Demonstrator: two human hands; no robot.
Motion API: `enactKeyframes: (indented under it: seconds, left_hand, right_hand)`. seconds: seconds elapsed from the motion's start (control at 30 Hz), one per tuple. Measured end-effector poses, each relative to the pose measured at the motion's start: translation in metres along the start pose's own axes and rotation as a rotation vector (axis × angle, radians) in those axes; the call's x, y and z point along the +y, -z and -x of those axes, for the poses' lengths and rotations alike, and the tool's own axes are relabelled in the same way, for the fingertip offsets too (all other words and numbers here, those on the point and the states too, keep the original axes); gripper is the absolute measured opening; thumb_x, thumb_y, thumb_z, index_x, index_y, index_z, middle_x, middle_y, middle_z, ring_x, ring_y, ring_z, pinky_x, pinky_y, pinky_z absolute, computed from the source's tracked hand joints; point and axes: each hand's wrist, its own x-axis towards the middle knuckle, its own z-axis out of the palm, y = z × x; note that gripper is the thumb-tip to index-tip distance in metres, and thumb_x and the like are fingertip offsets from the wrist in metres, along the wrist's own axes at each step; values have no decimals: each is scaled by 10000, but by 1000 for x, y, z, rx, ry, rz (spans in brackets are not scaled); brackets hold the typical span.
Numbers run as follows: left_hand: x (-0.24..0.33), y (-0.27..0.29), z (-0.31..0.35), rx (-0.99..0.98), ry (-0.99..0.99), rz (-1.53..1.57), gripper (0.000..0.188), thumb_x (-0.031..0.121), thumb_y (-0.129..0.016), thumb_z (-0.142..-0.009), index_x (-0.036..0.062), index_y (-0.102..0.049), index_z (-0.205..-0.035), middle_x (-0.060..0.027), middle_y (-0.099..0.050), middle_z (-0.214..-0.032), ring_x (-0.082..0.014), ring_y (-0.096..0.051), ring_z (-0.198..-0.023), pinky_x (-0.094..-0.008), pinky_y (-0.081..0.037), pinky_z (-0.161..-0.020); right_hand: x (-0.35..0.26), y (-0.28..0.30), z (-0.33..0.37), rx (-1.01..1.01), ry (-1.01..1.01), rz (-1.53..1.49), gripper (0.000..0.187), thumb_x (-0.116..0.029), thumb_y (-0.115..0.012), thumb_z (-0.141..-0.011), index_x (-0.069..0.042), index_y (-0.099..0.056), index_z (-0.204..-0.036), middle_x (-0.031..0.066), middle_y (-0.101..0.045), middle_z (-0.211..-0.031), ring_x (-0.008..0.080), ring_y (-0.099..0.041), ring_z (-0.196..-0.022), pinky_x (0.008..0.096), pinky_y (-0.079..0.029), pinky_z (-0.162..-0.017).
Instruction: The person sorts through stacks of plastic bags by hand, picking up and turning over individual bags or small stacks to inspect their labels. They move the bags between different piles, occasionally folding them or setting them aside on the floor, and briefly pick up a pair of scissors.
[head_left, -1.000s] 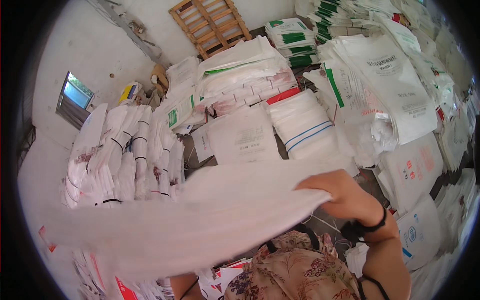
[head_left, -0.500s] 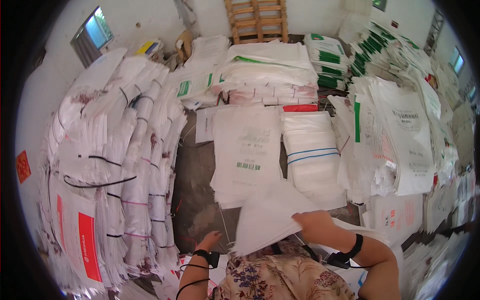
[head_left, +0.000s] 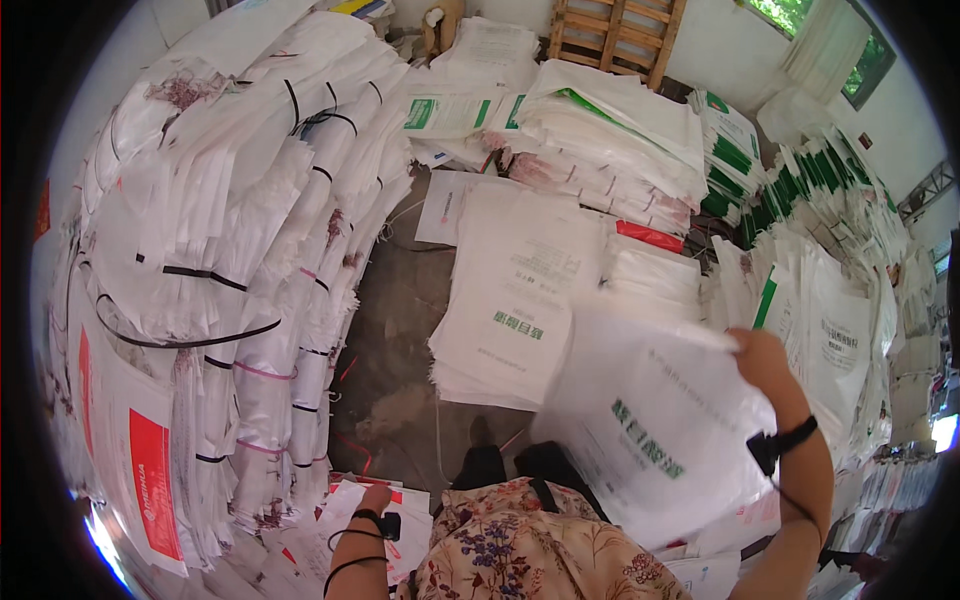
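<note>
My right hand (head_left: pixel 762 358) is closed on the upper corner of a white woven plastic sack (head_left: pixel 645 420) with green printing. The sack hangs tilted in front of me, slightly blurred, and hides part of the sacks behind it. To its left, a flat stack of similar white sacks (head_left: pixel 515 290) lies on the floor. My left hand (head_left: pixel 374 499) is low on the left, over white sheets (head_left: pixel 345 520) with red print. Its fingers are too hidden to show whether they hold anything.
Tall bundles of white sacks (head_left: pixel 265 230), tied with black and pink cords, rise on the left. More stacks (head_left: pixel 620 120) stand at the back, before a wooden pallet (head_left: pixel 615 40). Sacks (head_left: pixel 830 310) are piled on the right. Dark concrete floor (head_left: pixel 385 350) shows between the stacks.
My right hand has moved right and up with the sack, whose green-printed face now shows. My left hand has shifted left and down. The whole view has turned and tilted.
</note>
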Motion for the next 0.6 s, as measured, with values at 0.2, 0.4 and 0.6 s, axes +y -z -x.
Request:
enactKeyframes:
  seconds: [0.2,0.4,0.6]
  left_hand:
    - [21,90,-6,531,198,450,300,230,-511,-886,11,-654,-1032,-210,-649,-1085,-354,-598,-1088,-426,-472,-941]
    - [93,142,20,722,286,890,349,297,-502,-923,56,-637,-1137,-194,-635,-1152,-353,-590,-1096,-396,-467,-950]
    - [84,37,24,509,94,405,247,242,-505,-927,40,-626,-1003,-165,-655,-987,-360,-620,-1007,-442,-504,-845]
  right_hand:
    - [32,3,-120,301,110,15,281,-203,-653,-821,-151,-636,-1097,154,-673,-925,381,-633,-881,482,-503,-752]
    - [-8,56,-192,504,194,12,305,-214,-663,-817,-152,-619,-1112,149,-665,-872,364,-642,-827,479,-500,-702]
    - [-88,12,-169,523,309,-84,330,-96,-534,-821,-157,-624,-1133,118,-675,-863,307,-666,-798,446,-508,-652]
